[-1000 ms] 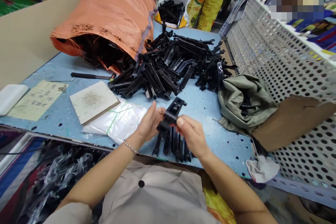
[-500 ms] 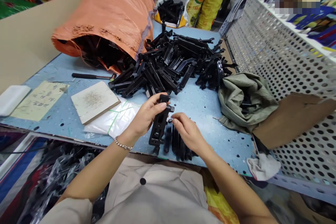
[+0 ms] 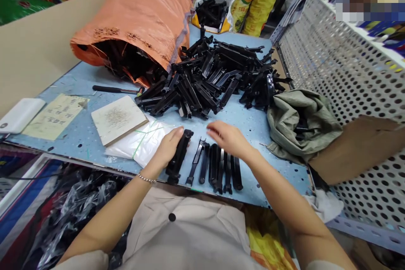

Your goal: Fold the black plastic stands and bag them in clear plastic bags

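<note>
Black plastic part [image 3: 179, 157] lies lengthwise on the blue table [image 3: 253, 123] near its front edge, at the left end of a row of similar parts [image 3: 220, 168] set side by side. The left hand [image 3: 168, 147] rests on its far end, fingers curled around it and grasping it. The right hand [image 3: 228, 137] hovers palm down over the far ends of the row, fingers spread and released, holding nothing; whether it touches the parts I cannot tell.

Just left of the left hand lies a clear plastic bag [image 3: 139, 145], partly under a pale square board [image 3: 117, 119]. Beyond the hands sits a big pile of black parts [image 3: 215, 74], spilling from an orange sack [image 3: 139, 17]. An olive cloth [image 3: 300, 120] lies crumpled to the right, against a perforated metal panel [image 3: 341, 71].
</note>
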### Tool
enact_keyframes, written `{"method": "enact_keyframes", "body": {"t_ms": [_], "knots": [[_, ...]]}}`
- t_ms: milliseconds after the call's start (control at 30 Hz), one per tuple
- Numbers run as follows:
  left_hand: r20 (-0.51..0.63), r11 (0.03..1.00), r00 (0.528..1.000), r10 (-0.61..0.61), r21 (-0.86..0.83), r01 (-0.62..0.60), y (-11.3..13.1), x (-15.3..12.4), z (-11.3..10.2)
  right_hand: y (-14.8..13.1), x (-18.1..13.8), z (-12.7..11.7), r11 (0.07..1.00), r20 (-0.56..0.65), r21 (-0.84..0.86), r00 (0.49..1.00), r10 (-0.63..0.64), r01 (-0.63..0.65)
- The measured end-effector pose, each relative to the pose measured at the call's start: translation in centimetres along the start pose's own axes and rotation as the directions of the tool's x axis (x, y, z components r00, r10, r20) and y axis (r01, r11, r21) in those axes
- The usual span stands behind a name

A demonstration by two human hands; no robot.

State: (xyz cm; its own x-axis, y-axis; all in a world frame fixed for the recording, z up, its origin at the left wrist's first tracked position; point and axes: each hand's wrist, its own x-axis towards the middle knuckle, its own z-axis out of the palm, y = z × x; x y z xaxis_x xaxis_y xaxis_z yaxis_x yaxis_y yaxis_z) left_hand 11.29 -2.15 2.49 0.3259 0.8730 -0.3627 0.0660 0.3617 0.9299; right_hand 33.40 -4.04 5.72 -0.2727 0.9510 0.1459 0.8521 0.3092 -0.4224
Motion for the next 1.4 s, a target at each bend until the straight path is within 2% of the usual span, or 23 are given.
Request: {"method": "enact_keyframes", "body": {"t_ms": [33,100,167,233,300,367,433,500,600,700,800,867,900,967,1000,1067,1133,1167,1200,1267,1333,1367,1400], "knots": [[-0.022,1.0,1.0,-0.018,0.006,0.018,-1.0,0.3,-0.1,1.4,1.0,0.1,0.994,-0.095,0.03,0.99,0.108,-0.106],[-0.038,1.0,0.999,-0.013,0.004,0.013,-2.8,0.6,0.3,4.2,3.2,0.6,0.952,-0.278,0.09,0.91,0.307,-0.293],[-0.07,0.999,0.997,0.04,0.009,-0.039,-4.0,0.5,1.3,6.7,5.1,1.2,0.918,-0.247,0.168,0.887,0.391,-0.358],[-0.095,0.995,0.991,0.092,0.035,-0.089,-4.7,0.3,2.5,8.3,6.3,1.8,0.895,-0.116,0.267,0.91,0.398,-0.358],[-0.081,0.99,0.988,0.128,0.073,-0.122,-5.0,0.1,3.6,9.1,6.8,2.4,0.879,-0.056,0.342,0.927,0.372,-0.332],[-0.032,0.98,0.986,0.166,0.12,-0.161,-5.1,0.2,4.5,9.2,6.9,2.7,0.895,-0.111,0.331,0.929,0.352,-0.299],[0.02,0.962,0.979,0.203,0.181,-0.204,-5.1,0.4,5.2,8.9,7.2,2.7,0.929,-0.155,0.23,0.932,0.328,-0.289],[0.038,0.93,0.969,0.243,0.275,-0.244,-5.2,0.8,5.4,8.3,7.5,2.4,0.95,-0.14,0.109,0.941,0.307,-0.294],[0.014,0.811,0.938,0.346,0.499,-0.306,-5.6,1.5,5.0,7.7,7.6,1.0,0.954,-0.142,0.027,0.944,0.298,-0.297],[0.021,0.681,0.902,0.432,0.647,-0.342,-6.0,1.8,4.1,7.6,6.4,-1.2,0.954,-0.239,0.071,0.923,0.301,-0.293],[0.036,0.677,0.893,0.449,0.638,-0.366,-5.6,1.5,3.7,7.5,3.3,-3.6,0.907,-0.343,0.281,0.85,0.4,-0.313],[0.032,0.738,0.894,0.446,0.552,-0.388,-4.6,1.2,3.9,6.5,0.7,-4.5,0.766,-0.316,0.574,0.785,0.533,-0.289],[0.044,0.784,0.899,0.436,0.471,-0.404,-3.9,1.0,4.2,5.6,-0.6,-4.6,0.628,-0.243,0.735,0.767,0.594,-0.254],[0.128,0.886,0.905,0.405,0.19,-0.423,-2.0,0.9,4.9,2.9,-2.8,-3.7,0.265,-0.026,0.947,0.782,0.623,-0.18],[0.189,0.918,0.901,0.39,-0.001,-0.398,-1.0,0.8,5.3,1.3,-3.7,-2.9,0.067,0.111,0.981,0.804,0.585,-0.183],[0.325,0.901,0.871,0.368,-0.357,-0.247,1.0,0.8,6.0,-1.9,-5.1,-0.5,-0.264,0.344,0.933,0.828,0.444,-0.246],[0.436,0.834,0.831,0.345,-0.548,-0.059,2.5,0.7,6.5,-4.5,-5.9,2.1,-0.477,0.493,0.815,0.827,0.27,-0.33],[0.477,0.818,0.818,0.321,-0.575,0.014,3.0,0.6,6.5,-5.3,-6.2,3.2,-0.525,0.531,0.769,0.823,0.204,-0.366],[0.504,0.819,0.814,0.287,-0.57,0.064,3.3,0.4,6.5,-5.8,-6.4,4.0,-0.529,0.559,0.742,0.816,0.149,-0.412],[0.495,0.858,0.846,0.196,-0.504,0.097,3.6,0.0,6.2,-5.8,-6.7,4.7,-0.407,0.578,0.772,0.805,0.132,-0.488],[0.391,0.917,0.912,0.121,-0.395,0.048,3.4,-0.5,5.9,-5.0,-6.8,3.9,-0.139,0.504,0.864,0.824,0.259,-0.485],[0.316,0.942,0.941,0.118,-0.337,-0.005,3.3,-0.7,5.7,-4.5,-6.7,3.1,0.04,0.394,0.898,0.842,0.369,-0.438],[0.244,0.958,0.96,0.14,-0.278,-0.069,3.2,-0.9,5.6,-4.1,-6.6,2.3,0.244,0.228,0.895,0.853,0.469,-0.373]]}}
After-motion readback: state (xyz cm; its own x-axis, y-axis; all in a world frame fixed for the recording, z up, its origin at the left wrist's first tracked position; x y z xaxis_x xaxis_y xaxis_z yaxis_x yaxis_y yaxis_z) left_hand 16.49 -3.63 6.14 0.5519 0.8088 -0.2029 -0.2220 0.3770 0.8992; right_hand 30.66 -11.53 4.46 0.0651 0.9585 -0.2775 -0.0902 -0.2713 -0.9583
